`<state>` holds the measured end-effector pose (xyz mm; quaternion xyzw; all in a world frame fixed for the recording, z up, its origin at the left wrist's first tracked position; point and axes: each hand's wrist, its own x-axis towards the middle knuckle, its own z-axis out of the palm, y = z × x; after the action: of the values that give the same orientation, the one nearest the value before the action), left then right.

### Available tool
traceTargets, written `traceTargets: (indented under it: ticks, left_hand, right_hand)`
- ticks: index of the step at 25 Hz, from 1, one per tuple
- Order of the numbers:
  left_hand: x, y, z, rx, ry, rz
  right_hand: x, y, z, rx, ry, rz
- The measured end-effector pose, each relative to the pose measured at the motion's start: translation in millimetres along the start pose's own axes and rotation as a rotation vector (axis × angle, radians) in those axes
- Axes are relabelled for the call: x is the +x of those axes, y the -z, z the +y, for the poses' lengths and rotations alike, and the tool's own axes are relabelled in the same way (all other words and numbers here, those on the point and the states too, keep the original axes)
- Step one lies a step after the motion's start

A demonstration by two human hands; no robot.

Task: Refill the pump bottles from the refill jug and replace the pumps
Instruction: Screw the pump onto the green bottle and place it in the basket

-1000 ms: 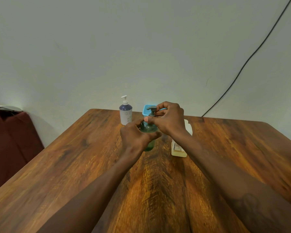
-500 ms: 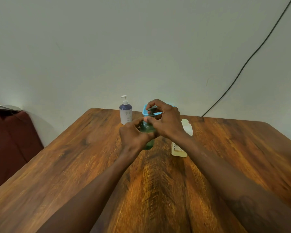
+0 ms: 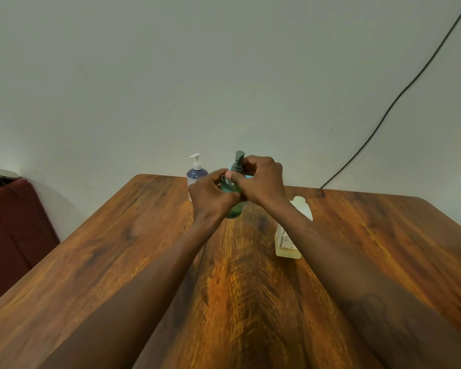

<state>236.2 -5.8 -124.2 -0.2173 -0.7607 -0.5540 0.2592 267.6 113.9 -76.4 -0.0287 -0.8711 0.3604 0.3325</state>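
A green translucent pump bottle stands on the wooden table near its far middle. My left hand is wrapped around the bottle's body. My right hand grips the collar of its dark pump, whose head sticks up above my fingers. A second pump bottle, white with a purple top and white pump, stands behind and to the left. The refill jug, pale yellow with a white cap, stands to the right, partly hidden by my right forearm.
A blue object peeks out behind my right hand. A black cable runs down the wall to the table's back edge. A dark red seat sits left of the table. The wall is right behind the bottles.
The dark pump head has risen above my right hand and now shows against the wall. My right hand has turned around the pump collar; my left hand stays on the bottle.
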Motion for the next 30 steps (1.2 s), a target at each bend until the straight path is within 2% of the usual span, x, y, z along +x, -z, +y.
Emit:
traceTargets:
  ticks: [3, 8, 15, 22, 27, 30]
  left_hand:
    - [39, -16, -5, 0.002, 0.031, -0.048]
    - [113, -40, -31, 0.067, 0.171, -0.201]
    - [138, -74, -76, 0.025, 0.242, -0.278]
    - [142, -100, -121, 0.083, 0.383, -0.358]
    - [135, -104, -136, 0.085, 0.385, -0.374]
    - [127, -101, -138, 0.069, 0.386, -0.329]
  right_hand:
    - [33, -10, 4, 0.002, -0.021, 0.108]
    - [92, -32, 31, -0.046, -0.067, 0.184]
    - [128, -85, 90, -0.041, -0.193, 0.242]
    - [143, -125, 124, -0.071, -0.291, 0.182]
    - [142, -140, 137, -0.074, -0.311, 0.135]
    - [141, -143, 138, -0.052, -0.316, 0.146]
